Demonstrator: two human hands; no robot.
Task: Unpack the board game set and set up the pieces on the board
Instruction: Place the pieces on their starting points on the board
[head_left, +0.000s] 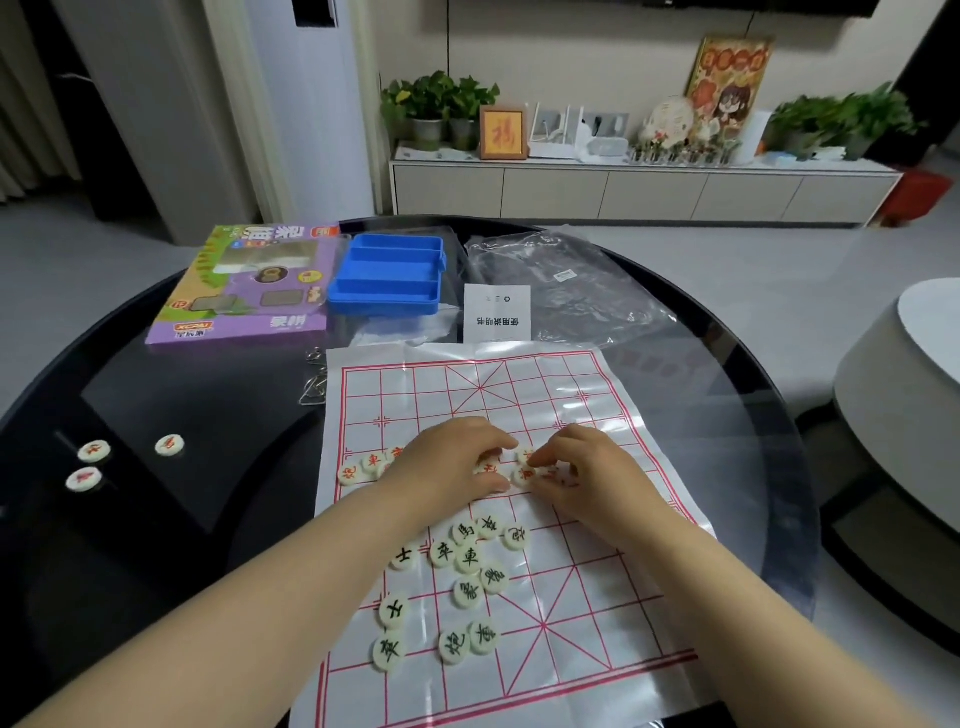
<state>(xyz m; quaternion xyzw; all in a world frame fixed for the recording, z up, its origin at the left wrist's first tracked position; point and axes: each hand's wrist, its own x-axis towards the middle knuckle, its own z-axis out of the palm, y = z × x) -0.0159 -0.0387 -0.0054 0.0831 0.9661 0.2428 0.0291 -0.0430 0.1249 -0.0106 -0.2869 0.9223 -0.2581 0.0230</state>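
Your left hand (452, 460) and right hand (589, 470) curl over the red pieces (523, 475) at the middle of the board (597, 395); whether either grips one cannot be determined. Black pieces (470, 557) lie nearer you.

The left forearm (249, 592) and right forearm (727, 587) are reaching in from the bottom corners, converging mid-frame. The left grip (457, 460) is hovering palm-down, fingers curled. The right grip (587, 467) is facing it, fingertips bent inward, nearly meeting.
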